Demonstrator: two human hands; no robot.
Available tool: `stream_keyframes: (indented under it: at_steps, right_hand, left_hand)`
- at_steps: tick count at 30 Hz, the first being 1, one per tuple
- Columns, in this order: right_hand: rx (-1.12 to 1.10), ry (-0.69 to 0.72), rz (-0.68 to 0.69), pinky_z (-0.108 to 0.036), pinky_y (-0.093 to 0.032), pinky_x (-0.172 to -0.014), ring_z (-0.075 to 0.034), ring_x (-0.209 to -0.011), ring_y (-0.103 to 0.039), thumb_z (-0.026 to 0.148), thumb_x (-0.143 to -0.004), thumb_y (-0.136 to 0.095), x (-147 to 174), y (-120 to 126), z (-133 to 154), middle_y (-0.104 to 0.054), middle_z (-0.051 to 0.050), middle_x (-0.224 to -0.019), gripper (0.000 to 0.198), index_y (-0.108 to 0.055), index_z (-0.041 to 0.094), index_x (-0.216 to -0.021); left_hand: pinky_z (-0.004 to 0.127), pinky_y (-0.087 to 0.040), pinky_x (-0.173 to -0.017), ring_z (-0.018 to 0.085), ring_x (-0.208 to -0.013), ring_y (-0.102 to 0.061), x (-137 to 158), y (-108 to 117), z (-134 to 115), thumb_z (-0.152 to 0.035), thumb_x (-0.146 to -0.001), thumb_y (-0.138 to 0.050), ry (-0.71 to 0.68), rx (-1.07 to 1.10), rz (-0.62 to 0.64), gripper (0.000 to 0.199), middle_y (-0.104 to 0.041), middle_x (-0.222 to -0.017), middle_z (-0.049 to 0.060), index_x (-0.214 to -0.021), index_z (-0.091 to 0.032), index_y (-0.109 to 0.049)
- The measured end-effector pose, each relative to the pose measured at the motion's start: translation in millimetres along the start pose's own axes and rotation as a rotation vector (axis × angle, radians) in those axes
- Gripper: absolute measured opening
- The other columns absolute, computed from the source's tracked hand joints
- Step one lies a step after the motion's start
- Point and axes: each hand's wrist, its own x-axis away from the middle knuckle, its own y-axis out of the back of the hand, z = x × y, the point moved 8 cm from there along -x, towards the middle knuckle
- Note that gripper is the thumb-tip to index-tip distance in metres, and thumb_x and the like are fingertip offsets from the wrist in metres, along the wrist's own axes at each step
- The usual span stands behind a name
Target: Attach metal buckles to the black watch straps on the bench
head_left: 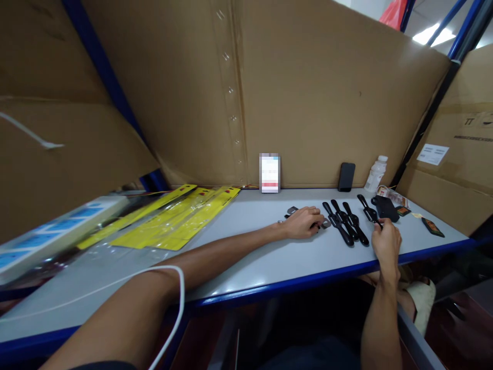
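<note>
The head camera, worn on the person's head, faces forward and down across the table (pixel 265 257). Clock positions refer to the frame centre. Coverage is wide: the cardboard wall (pixel 308 92) fills 11 to 1 o'clock, and a ceiling light (pixel 433 36) shows at 2 o'clock. The table's near edge crosses 6 o'clock and rises toward 3 o'clock. The left arm (pixel 127 303) enters between 7 and 8 o'clock, close to the lens; the right arm (pixel 383 324) enters between 4 and 5 o'clock. The left hand (pixel 305 223), farther off, lies at 4 o'clock. A lit screen (pixel 270 174) stands beyond, near centre.
</note>
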Motion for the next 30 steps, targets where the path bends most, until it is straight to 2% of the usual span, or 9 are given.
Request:
stream_keyframes:
  at_steps: [3, 6, 9, 12, 16, 19, 23, 27, 30]
  right_hand:
    - [0.07, -0.012, 0.058, -0.038, -0.042, -0.089, -0.03, -0.1, -0.067, 0.019, -0.096, -0.044, -3, -7, -12, -0.074, -0.021, -0.107, 0.038, -0.069, 0.009, -0.122]
    - [0.082, 0.017, 0.125, -0.037, -0.044, -0.088, -0.03, -0.1, -0.068, 0.02, -0.096, -0.045, -6, -18, -10, -0.075, -0.021, -0.106, 0.038, -0.071, 0.009, -0.122]
    - [0.071, 0.041, 0.189, -0.036, -0.044, -0.089, -0.029, -0.104, -0.067, 0.025, -0.097, -0.048, -8, -24, -5, -0.075, -0.019, -0.109, 0.037, -0.074, 0.014, -0.12]
    - [0.045, 0.034, 0.136, -0.038, -0.043, -0.091, -0.029, -0.109, -0.064, 0.029, -0.098, -0.048, -7, -16, -1, -0.073, -0.019, -0.117, 0.039, -0.074, 0.014, -0.123]
    - [-0.082, 0.093, 0.032, -0.039, -0.042, -0.096, -0.03, -0.111, -0.061, 0.029, -0.098, -0.048, 11, -2, 18, -0.073, -0.018, -0.117, 0.04, -0.073, 0.011, -0.123]
    - [-0.158, 0.225, 0.08, -0.039, -0.042, -0.099, -0.029, -0.112, -0.059, 0.03, -0.098, -0.05, 33, -5, 46, -0.074, -0.014, -0.12, 0.036, -0.075, 0.015, -0.12]
    - [-0.12, 0.322, 0.193, -0.037, -0.04, -0.103, -0.027, -0.116, -0.059, 0.022, -0.098, -0.053, 60, -15, 77, -0.075, -0.011, -0.121, 0.032, -0.076, 0.015, -0.118]
    - [-0.04, 0.372, 0.226, -0.034, -0.04, -0.101, -0.025, -0.117, -0.058, 0.011, -0.097, -0.046, 76, -15, 92, -0.073, -0.011, -0.124, 0.035, -0.079, 0.017, -0.11]
    - [0.004, 0.371, 0.23, -0.034, -0.04, -0.098, -0.025, -0.116, -0.058, 0.007, -0.095, -0.044, 81, -14, 94, -0.073, -0.01, -0.124, 0.04, -0.079, 0.018, -0.112]
  left_hand:
    - [0.035, -0.048, -0.084, 0.023, -0.09, -0.06, 1, 0, 0, -0.009, -0.084, -0.053, 0.005, 0.017, -0.002, 0.013, -0.065, -0.091, 0.007, -0.085, -0.02, -0.061]
    - [0.035, -0.049, -0.084, 0.023, -0.093, -0.061, 2, 0, 0, -0.008, -0.084, -0.053, 0.016, 0.029, 0.006, 0.014, -0.065, -0.094, 0.007, -0.089, -0.019, -0.061]
    - [0.036, -0.051, -0.087, 0.025, -0.103, -0.061, 3, 5, 1, -0.007, -0.081, -0.054, 0.032, 0.043, -0.04, 0.028, -0.064, -0.109, 0.01, -0.105, -0.018, -0.062]
    - [0.039, -0.051, -0.097, 0.026, -0.115, -0.058, 4, 9, -1, -0.005, -0.078, -0.054, 0.0, 0.065, -0.096, 0.044, -0.062, -0.124, 0.012, -0.12, -0.018, -0.059]
    - [0.037, -0.049, -0.098, 0.023, -0.105, -0.061, 2, 2, -5, -0.002, -0.079, -0.05, -0.068, 0.086, -0.013, 0.032, -0.069, -0.11, 0.008, -0.102, -0.019, -0.065]
    - [0.036, -0.049, -0.091, 0.023, -0.096, -0.061, 0, -1, -1, -0.003, -0.079, -0.05, -0.018, 0.046, 0.006, 0.022, -0.069, -0.097, 0.008, -0.088, -0.018, -0.063]
    - [0.036, -0.049, -0.087, 0.023, -0.091, -0.059, 0, -1, 1, -0.004, -0.081, -0.05, 0.005, 0.021, 0.005, 0.018, -0.067, -0.091, 0.008, -0.082, -0.019, -0.06]
    - [0.037, -0.048, -0.085, 0.024, -0.09, -0.057, 1, -2, 4, -0.004, -0.081, -0.05, 0.02, 0.005, 0.001, 0.018, -0.065, -0.089, 0.008, -0.08, -0.019, -0.06]
    - [0.036, -0.047, -0.083, 0.024, -0.09, -0.057, 3, -3, 8, -0.004, -0.084, -0.049, 0.046, -0.011, -0.003, 0.019, -0.063, -0.088, 0.008, -0.08, -0.02, -0.059]
